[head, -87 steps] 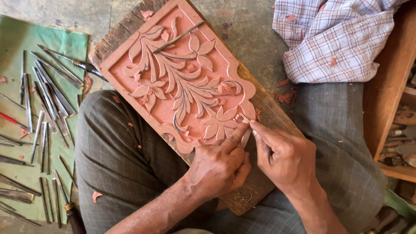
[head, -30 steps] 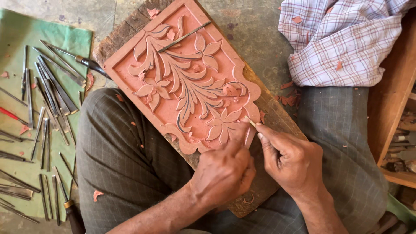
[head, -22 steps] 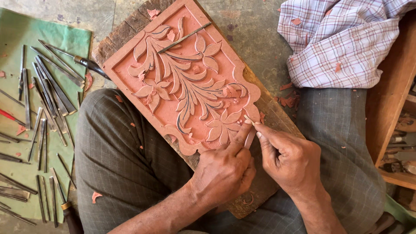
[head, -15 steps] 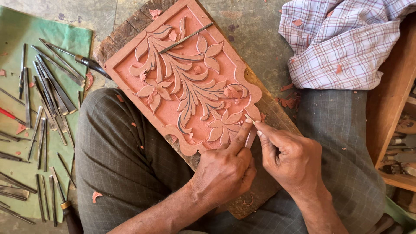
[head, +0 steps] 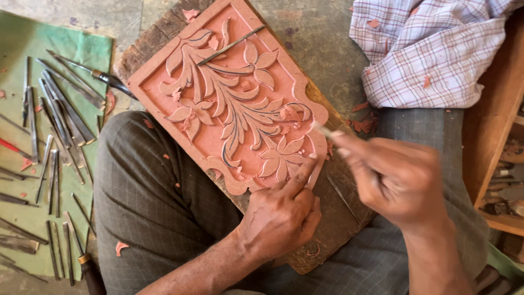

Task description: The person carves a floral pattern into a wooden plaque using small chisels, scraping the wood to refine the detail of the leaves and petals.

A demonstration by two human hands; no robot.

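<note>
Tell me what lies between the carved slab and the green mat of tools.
In the head view, only the person's trouser-clad knee and one dark-handled tool reaching from the green mat toward the carved slab.

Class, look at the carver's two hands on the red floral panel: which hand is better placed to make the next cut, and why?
Right. The right hand holds a thin tool at the carved panel's edge; the left hand presses flat, steadying it.

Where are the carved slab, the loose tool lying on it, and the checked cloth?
carved slab (head: 229,104): head view, on the relief leaves near its middle.
loose tool (head: 232,45): head view, mid-shaft, lying across the upper carving.
checked cloth (head: 431,49): head view, centre of the folded fabric.
</note>
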